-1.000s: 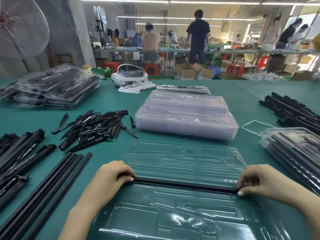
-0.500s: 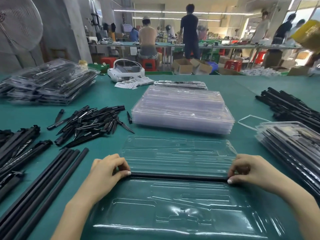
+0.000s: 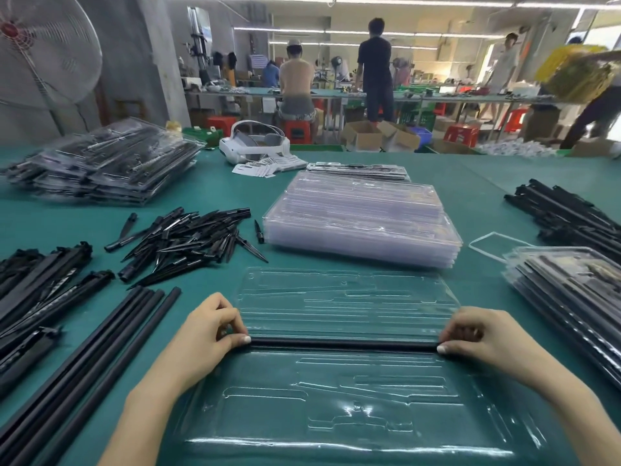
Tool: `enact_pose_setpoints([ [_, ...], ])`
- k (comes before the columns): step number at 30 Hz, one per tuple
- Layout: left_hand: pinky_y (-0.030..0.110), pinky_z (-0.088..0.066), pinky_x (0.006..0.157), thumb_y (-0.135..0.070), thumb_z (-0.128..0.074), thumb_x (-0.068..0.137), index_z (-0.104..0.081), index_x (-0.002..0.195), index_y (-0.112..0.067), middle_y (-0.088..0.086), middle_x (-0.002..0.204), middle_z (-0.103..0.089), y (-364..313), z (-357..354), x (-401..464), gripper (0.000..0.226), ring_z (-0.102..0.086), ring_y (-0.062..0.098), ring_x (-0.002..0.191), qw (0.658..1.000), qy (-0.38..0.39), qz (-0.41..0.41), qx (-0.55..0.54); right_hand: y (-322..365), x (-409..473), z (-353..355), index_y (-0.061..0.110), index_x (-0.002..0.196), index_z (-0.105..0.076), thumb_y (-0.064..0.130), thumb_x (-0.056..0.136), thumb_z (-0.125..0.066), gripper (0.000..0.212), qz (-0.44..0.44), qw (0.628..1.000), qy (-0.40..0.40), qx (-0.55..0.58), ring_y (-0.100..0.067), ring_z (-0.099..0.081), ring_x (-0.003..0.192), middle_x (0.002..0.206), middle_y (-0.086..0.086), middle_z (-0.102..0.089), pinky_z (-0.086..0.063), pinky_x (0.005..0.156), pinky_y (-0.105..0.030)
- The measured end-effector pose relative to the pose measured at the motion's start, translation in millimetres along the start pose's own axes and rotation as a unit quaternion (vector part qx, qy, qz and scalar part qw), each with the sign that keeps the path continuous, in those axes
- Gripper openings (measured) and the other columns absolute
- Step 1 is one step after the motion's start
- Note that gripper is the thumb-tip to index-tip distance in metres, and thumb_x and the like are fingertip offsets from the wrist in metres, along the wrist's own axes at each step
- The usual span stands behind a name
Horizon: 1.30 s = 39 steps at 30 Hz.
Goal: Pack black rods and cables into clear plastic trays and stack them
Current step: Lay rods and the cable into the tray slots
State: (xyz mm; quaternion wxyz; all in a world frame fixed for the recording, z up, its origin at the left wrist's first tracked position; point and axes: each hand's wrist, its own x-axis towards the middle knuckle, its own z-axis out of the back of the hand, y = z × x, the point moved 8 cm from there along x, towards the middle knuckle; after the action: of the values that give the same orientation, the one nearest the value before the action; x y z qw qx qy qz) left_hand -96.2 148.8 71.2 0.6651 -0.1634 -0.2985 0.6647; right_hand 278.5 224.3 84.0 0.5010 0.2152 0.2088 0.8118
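Observation:
An open clear plastic clamshell tray (image 3: pixel 346 398) lies flat in front of me on the green table, its far half (image 3: pixel 346 297) beyond the hinge line. A long black rod (image 3: pixel 342 344) lies across the tray along that middle line. My left hand (image 3: pixel 208 331) pinches the rod's left end with curled fingers and thumb. My right hand (image 3: pixel 477 334) pinches its right end the same way. Loose black rods (image 3: pixel 100 351) lie at the left.
A stack of empty clear trays (image 3: pixel 363 216) stands beyond the open one. Black spikes (image 3: pixel 188 240) are heaped at centre left. Packed trays are stacked at far left (image 3: pixel 107 166) and right (image 3: pixel 571 290). More black rods (image 3: pixel 564 210) lie at far right. A white headset (image 3: pixel 252 144) sits at the back.
Both hands stay on the rod's ends over the tray's middle line. The view shifted slightly; people in the background moved.

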Motion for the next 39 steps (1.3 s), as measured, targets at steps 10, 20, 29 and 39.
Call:
enact_pose_setpoints([
  [10,0.025,-0.046,0.071,-0.012,-0.077,0.078,-0.06,0.063,-0.024,-0.007,0.087,-0.049,-1,-1,0,0.025,-0.053,0.014,0.078,1.0,0.001,-0.005,0.001,6,2,-7,0.032,0.055,-0.066,0.029,0.069,-0.084,0.022,-0.008,1.0,0.001,-0.015,-0.005,-0.056,0.065,0.064,0.016,-0.063,-0.039,0.056,-0.013],
  [20,0.014,-0.037,0.07,-0.021,-0.073,0.082,-0.054,0.065,-0.028,-0.012,0.08,-0.052,-3,-5,0,0.026,-0.044,-0.001,0.087,0.999,-0.01,-0.02,0.033,9,3,-13,0.034,0.051,-0.057,0.024,0.072,-0.082,0.034,-0.016,0.999,0.017,-0.039,-0.001,-0.053,0.055,0.053,0.019,-0.059,-0.037,0.052,-0.014],
  [29,0.011,-0.031,0.07,-0.025,-0.062,0.089,-0.048,0.07,-0.023,-0.015,0.078,-0.048,-14,-8,-1,0.023,-0.037,0.0,0.088,0.996,-0.042,-0.035,0.065,10,3,-16,0.029,0.058,-0.057,0.031,0.077,-0.077,0.027,-0.01,0.998,0.013,-0.058,-0.004,-0.051,0.057,0.061,0.016,-0.06,-0.038,0.054,-0.016],
  [39,0.014,-0.032,0.071,-0.024,-0.061,0.089,-0.046,0.069,-0.023,-0.015,0.076,-0.047,-13,-9,-1,0.026,-0.036,0.001,0.089,0.996,-0.056,-0.031,0.064,14,2,-25,0.032,0.07,-0.05,0.038,0.087,-0.065,0.023,-0.025,0.994,0.034,-0.097,-0.003,-0.049,0.059,0.062,0.006,-0.055,-0.039,0.059,-0.018],
])
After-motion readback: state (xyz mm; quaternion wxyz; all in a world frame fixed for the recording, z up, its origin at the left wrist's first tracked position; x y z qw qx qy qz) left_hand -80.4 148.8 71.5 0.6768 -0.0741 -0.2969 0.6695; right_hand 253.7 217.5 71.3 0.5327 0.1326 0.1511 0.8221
